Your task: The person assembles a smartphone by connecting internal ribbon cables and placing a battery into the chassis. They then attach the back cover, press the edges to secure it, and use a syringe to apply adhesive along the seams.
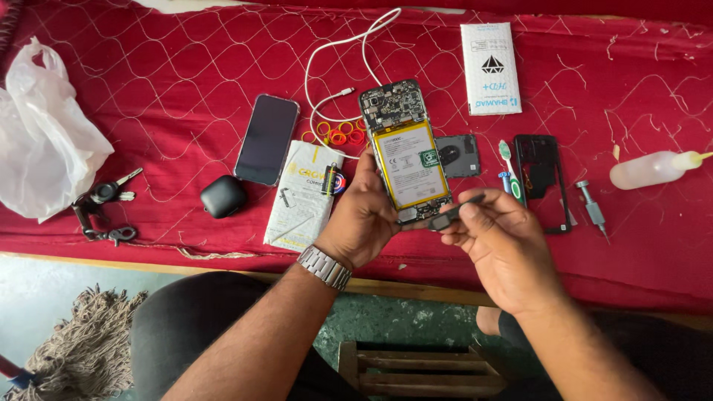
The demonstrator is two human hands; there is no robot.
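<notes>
A person is sitting at a desk (653, 245) draped in a quilted red cloth (148, 74), working on an opened smartphone (405, 152) with its back cover off, its circuit board and yellow-edged battery showing. The left hand (364, 219), a metal watch (324, 266) at its wrist, is gripping the phone along its lower left edge, fingers curled around the frame and holding it tilted just above the cloth. The right hand (501, 241) is pinching a small dark part (453, 212) between thumb and fingers, bringing it against the phone's bottom end.

Lying around the work are a second phone (267, 139) with a dark screen, a black earbud case (223, 196), a white paper packet (301, 194), loose orange and yellow rubber bands (342, 134), and a white cable (342, 52) looping up toward the top edge. To the right are resting a white flat box (490, 68), a grey square piece (458, 154), a toothbrush (509, 169), a black phone frame (541, 178), a small screwdriver (592, 209) and a squeeze bottle (652, 169). At far left, a white plastic bag (41, 137) is slumping beside a bunch of keys (104, 200). A mop head (85, 345) is lying on the floor below.
</notes>
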